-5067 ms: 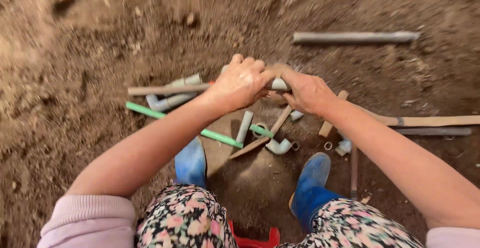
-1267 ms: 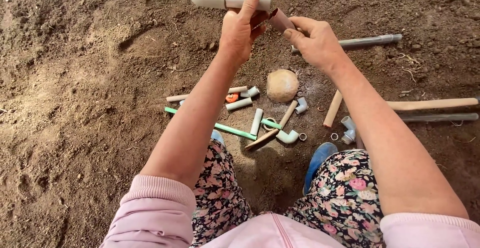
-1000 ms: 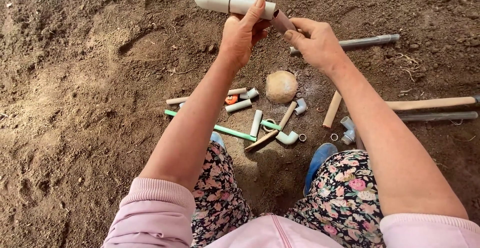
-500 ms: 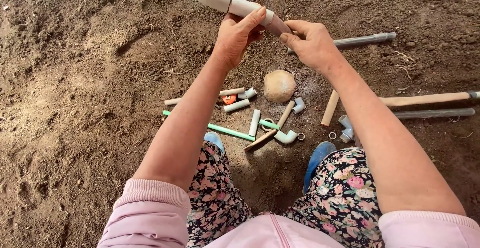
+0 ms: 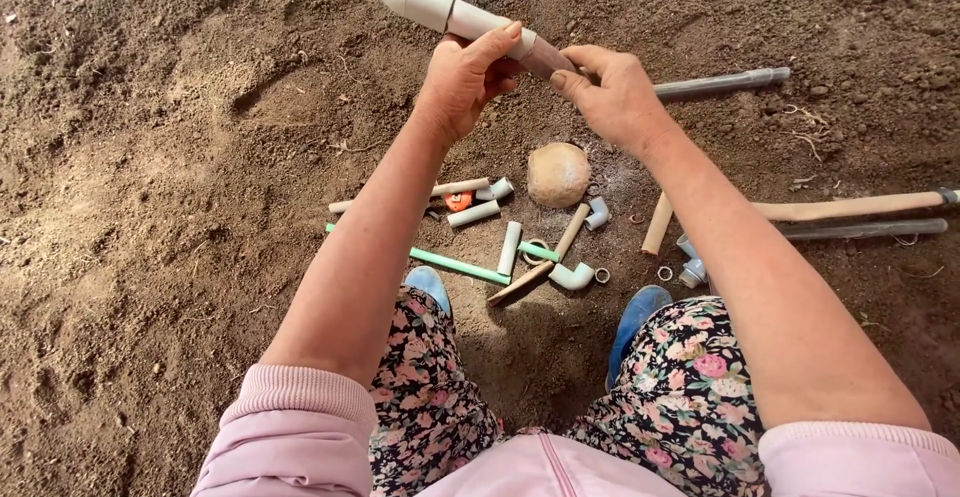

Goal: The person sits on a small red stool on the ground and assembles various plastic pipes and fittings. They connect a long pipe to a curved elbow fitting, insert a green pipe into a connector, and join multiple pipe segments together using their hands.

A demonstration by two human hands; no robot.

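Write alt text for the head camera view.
Both hands hold up a white pipe with an elbow fitting: the left hand grips its middle, the right hand its brownish end. Below, on bare soil, lie short pipe pieces, a green rod and a round stone.

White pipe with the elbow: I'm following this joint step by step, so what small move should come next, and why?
Probably push the brown piece further into the white pipe: the left hand steadies the pipe, the right hand pinches the brown end, part still showing.
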